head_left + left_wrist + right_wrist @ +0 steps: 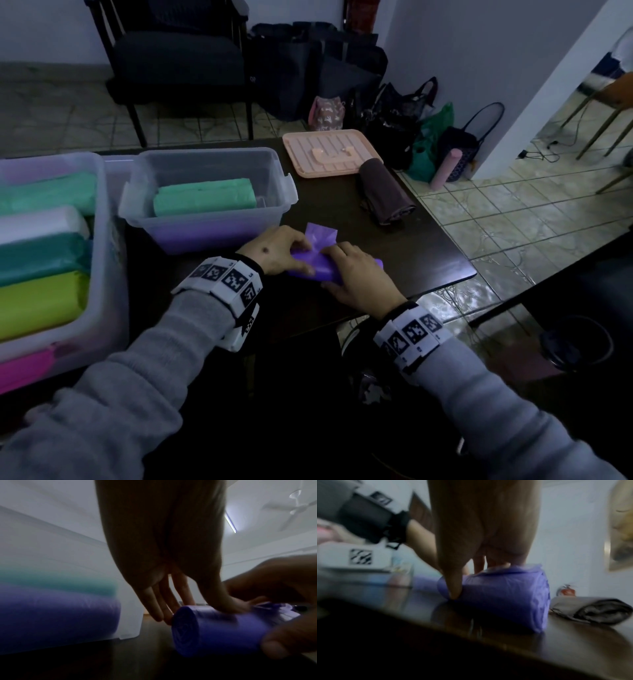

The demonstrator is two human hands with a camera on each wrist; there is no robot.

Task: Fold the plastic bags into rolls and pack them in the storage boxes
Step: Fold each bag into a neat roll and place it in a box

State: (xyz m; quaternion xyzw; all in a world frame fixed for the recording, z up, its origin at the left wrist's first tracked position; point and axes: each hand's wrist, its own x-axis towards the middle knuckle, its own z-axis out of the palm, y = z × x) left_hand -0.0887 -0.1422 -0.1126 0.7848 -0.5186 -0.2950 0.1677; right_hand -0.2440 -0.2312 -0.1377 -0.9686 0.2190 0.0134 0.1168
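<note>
Purple bag roll [327, 269] lies on the dark table [394, 240], near edge, just in front of the small clear storage box [205, 198]. Long axis roughly left–right, right end slightly nearer; a loose crumpled flap sticks up on the far side. Left end face shows tight spiral layers in the left wrist view; outer wrap wrinkled, glossy. Left hand [277, 253] lies over the left end, thumb pressing the top, fingers extended down the far side. Right hand [359, 277] curled over the right part, thumb on near side, gripping it. Small box holds a green roll [205, 197] over a purple layer. Large box [51, 240] at left: green, white, teal, yellow-green, pink rolls
</note>
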